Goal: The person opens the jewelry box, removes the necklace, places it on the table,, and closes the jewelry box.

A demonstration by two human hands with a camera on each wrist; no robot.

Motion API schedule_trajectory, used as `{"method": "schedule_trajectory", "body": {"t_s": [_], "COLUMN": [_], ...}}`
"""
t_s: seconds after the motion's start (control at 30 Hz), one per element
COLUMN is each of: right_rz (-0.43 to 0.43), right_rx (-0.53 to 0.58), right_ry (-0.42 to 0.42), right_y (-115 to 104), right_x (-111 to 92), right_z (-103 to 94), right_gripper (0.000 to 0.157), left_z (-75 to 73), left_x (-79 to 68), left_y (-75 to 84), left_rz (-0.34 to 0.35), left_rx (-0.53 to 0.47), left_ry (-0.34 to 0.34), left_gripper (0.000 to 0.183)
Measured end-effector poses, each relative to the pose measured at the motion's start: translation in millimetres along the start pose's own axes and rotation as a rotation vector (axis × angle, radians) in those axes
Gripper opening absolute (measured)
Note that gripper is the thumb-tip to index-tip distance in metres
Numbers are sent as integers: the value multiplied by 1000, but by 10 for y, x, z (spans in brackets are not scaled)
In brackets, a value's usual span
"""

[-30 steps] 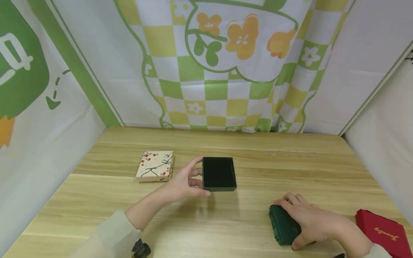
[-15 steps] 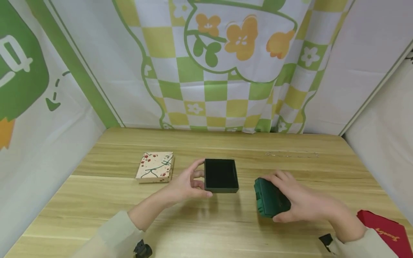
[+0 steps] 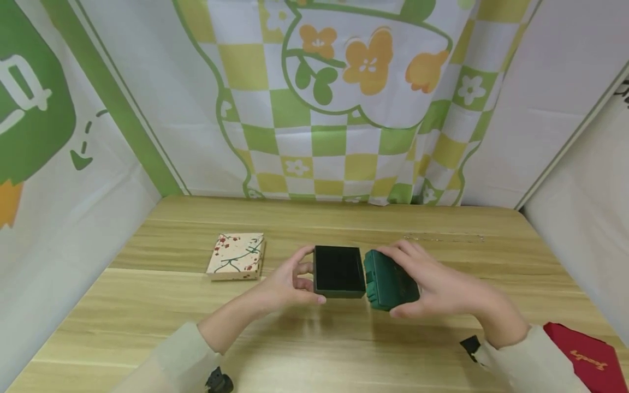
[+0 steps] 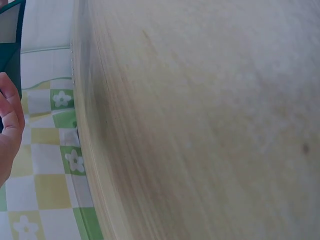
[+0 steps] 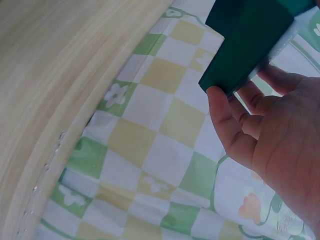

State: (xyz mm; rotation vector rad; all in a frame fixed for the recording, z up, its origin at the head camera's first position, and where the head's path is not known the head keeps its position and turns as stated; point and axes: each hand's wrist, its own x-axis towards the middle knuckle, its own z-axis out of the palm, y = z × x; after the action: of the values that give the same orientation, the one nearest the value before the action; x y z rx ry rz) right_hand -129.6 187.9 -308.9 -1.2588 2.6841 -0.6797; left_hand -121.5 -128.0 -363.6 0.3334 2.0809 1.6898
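My left hand (image 3: 290, 281) holds a dark, open box base (image 3: 339, 271) by its left side, raised above the table. Black lining shows inside it. My right hand (image 3: 432, 278) grips a dark green box lid (image 3: 393, 281) with a ribbon bow on its left side, tilted at the right edge of the base. Whether the two touch, I cannot tell. In the right wrist view the fingers and thumb of the right hand (image 5: 280, 120) pinch the green lid (image 5: 245, 50). The left wrist view catches only part of the left hand (image 4: 10, 125) at its edge.
A thin silver necklace (image 3: 442, 238) lies toward the back right of the wooden table (image 3: 147, 305). A floral-patterned box (image 3: 236, 256) sits left of the hands, and a red box with gold "Jewelry" lettering (image 3: 589, 357) lies at the right edge. A checked curtain (image 3: 329, 139) hangs behind.
My right hand has lifted the green lid off the table and carried it left and away from me to the base. The left hand has shifted slightly right with the base.
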Motion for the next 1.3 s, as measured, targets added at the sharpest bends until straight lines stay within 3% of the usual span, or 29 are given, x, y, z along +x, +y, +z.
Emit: {"method": "schedule_trajectory", "body": {"t_s": [0.23, 0.63, 1.3], "right_rz": [-10, 15, 29], "right_rx": [37, -46, -142], "right_ry": [17, -5, -37], "right_y": [-62, -268, -383], "right_x": [220, 558, 672], "right_z": [-10, 48, 127], "right_gripper": [93, 98, 98], "left_z": [31, 47, 68], "left_x": [-9, 27, 30], "left_y": [16, -2, 12], "left_rz": [18, 70, 99], "left_rx": [-31, -102, -92], "left_ry": [-17, -77, -110], "left_gripper": [107, 105, 102]}}
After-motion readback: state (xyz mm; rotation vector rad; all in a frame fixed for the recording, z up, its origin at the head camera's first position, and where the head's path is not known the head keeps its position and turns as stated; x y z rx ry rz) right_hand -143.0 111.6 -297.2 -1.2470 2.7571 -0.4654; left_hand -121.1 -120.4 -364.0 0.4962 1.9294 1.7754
